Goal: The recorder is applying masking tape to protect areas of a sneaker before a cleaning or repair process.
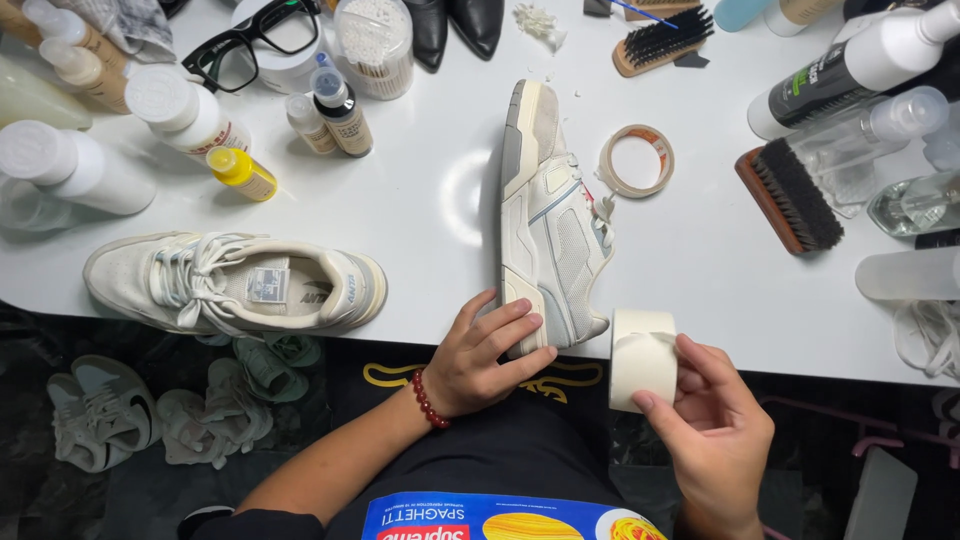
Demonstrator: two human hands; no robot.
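Sneaker (548, 215) lies on its side, long axis running away from the person, left hand (488, 352) pressing its near end, right hand (712, 432) pinching tape roll (642, 357).

The scene is seen through a single head-worn camera, aimed steeply down and forward over the near edge of a white table (700, 250), so that the tabletop is viewed almost from above. The wearer's left hand (485, 355) and right hand (715, 430) are caught close at the bottom of the frame, with the lap and the dark floor below the table edge, while bottles and brushes are cut off by the upper margin. No second view is supplied, so nothing is shared.
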